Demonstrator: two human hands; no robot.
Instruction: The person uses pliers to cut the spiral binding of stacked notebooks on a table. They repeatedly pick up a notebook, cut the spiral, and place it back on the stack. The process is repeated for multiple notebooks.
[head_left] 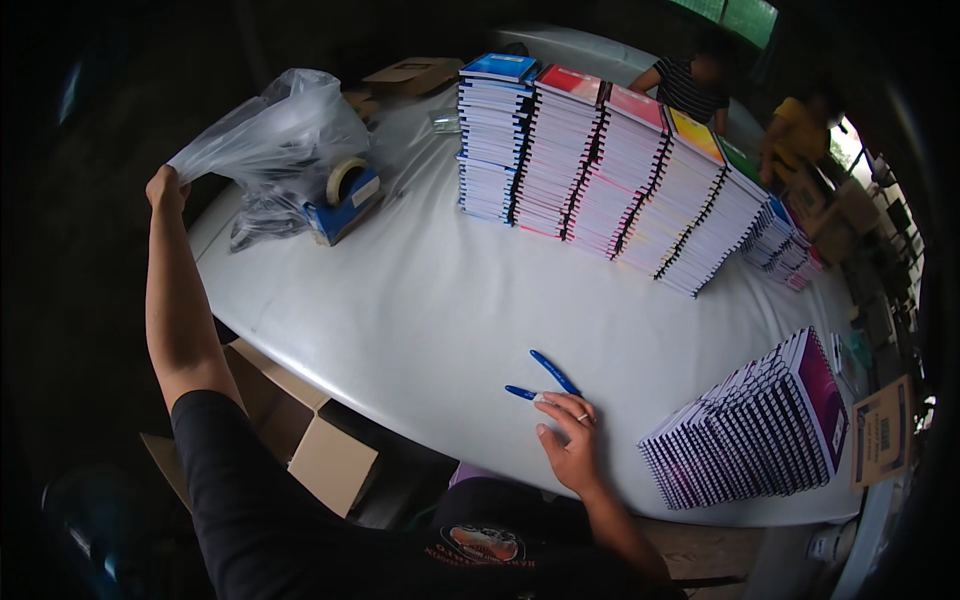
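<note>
The left hand squeezes the bag. The right hand is by blue pens; I cannot tell its grip.

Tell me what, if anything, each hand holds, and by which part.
Left hand: clear plastic bag, by its left end. Right hand: at the nearer blue pen; whether held cannot be told.

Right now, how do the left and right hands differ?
The left hand is closed on a translucent plastic bag; the right hand is by blue pens. The left hand is far out; the right hand is nearer the body. The right hand wears a ring; none shows on the left hand. Both are ungloved.
</note>
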